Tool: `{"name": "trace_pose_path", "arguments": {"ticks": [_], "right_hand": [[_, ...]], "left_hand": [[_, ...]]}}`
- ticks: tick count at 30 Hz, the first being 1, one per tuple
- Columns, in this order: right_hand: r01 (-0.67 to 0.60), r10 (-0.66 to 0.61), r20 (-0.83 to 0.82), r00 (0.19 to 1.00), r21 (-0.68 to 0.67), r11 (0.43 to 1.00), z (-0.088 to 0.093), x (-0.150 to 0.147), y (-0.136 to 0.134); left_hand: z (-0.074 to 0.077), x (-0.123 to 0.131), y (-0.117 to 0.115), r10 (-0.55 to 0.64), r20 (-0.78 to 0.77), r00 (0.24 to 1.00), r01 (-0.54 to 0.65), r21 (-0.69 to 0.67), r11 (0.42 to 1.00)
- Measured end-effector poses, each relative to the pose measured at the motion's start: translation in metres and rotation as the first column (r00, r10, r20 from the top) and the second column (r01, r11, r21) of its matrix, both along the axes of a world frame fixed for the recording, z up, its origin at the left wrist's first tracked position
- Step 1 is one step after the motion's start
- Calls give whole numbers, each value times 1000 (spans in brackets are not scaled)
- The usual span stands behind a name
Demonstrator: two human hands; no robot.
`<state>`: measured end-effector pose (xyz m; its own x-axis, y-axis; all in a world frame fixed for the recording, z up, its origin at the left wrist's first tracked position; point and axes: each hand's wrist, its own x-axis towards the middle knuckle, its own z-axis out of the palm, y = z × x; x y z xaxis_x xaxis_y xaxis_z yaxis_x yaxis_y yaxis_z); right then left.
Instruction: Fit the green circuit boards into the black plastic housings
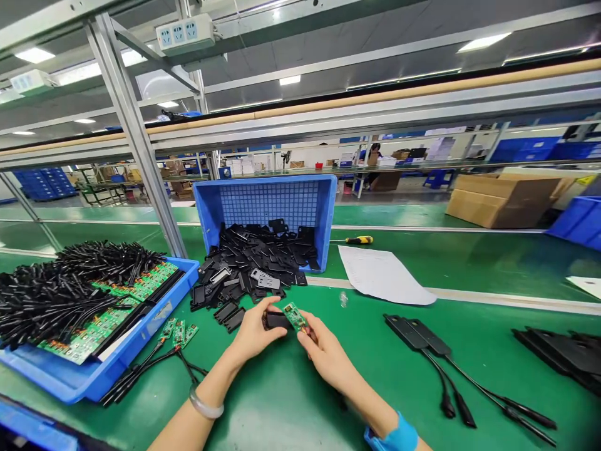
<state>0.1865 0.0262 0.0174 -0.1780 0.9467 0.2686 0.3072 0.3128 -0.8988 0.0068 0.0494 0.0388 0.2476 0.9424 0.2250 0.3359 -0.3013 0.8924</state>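
Note:
My left hand grips a small black plastic housing between thumb and fingers. My right hand pinches a small green circuit board and holds it against the housing's right end. Both hands hover just above the green table mat, in front of a tipped blue crate that spills several black housings onto the table.
A blue tray at left holds green boards with black cables. Loose cabled boards lie beside it. Two assembled black units with cables lie at right, more black parts farther right. A white sheet and screwdriver sit behind.

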Motion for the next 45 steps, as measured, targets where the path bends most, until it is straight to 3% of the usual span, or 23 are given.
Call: {"name": "trace_pose_path", "arguments": {"ticks": [2,4,8,12,20,26,31,35,42,45], "right_hand": [[-19,19,7,1000,19,1000,1,0,-2],[-39,39,-8,999,21,999,5,0,-5],[5,-13,72,997,115,993,14,-2,-10],[-2,-14,91,996,174,985,18,-3,-13],[-59,14,199,980,218,974,7,-4,-13],[-90,10,274,962,281,956,-2,-11,-16],[-6,-7,148,989,90,996,-2,-12,-14],[-95,116,138,984,-154,984,3,-9,-11],[-100,95,-38,995,-184,978,-3,-11,-7],[-119,101,-92,991,-226,967,-8,-11,-4]], "left_hand": [[-8,4,-2,-14,310,951,73,-180,981],[-13,6,-4,36,523,851,136,-287,948],[-13,8,-12,146,667,730,213,-426,879],[-9,10,-18,162,718,677,265,-444,856],[-10,14,-22,111,738,666,320,-418,850],[-18,23,-23,231,721,653,178,-443,879],[-18,24,-24,239,687,686,72,-391,918],[-18,23,-25,210,672,710,34,-330,943],[-21,26,-25,195,648,736,19,-308,951],[-17,27,-26,198,672,713,54,-334,941]]}}
